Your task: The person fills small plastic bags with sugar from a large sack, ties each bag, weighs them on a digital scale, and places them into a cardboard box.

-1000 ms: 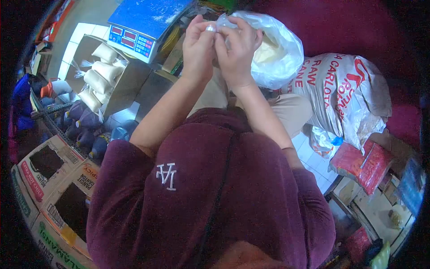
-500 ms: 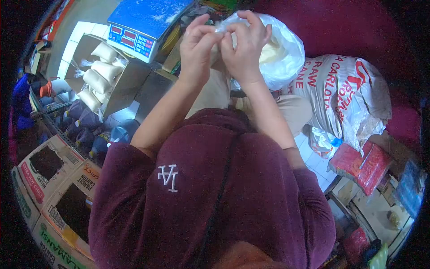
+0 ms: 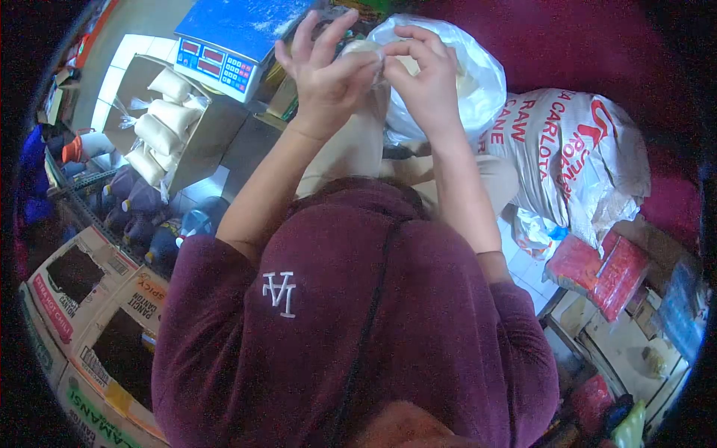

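My left hand [image 3: 325, 75] and my right hand [image 3: 427, 82] meet above my lap, beside the large white plastic bag [image 3: 478, 93]. Thumb and index finger of my left hand pinch clear plastic, while its other fingers spread upward. The fingertips of my right hand pinch the same plastic from the other side. Behind the fingers shows a small pale filled bag [image 3: 361, 47], mostly hidden by my hands. The open mouth of the large bag shows pale contents.
At upper left are a blue scale [image 3: 239, 33] and a cardboard box [image 3: 213, 138] of filled bags [image 3: 158, 134]. A printed sack [image 3: 579, 149] and red packs [image 3: 597, 272] lie at right. Dark bottles [image 3: 138, 190] and cartons [image 3: 112, 321] stand at left.
My hands have shifted slightly, the right one to the right and down. Fingers of my left hand have spread wider. The small pale bag now shows behind them.
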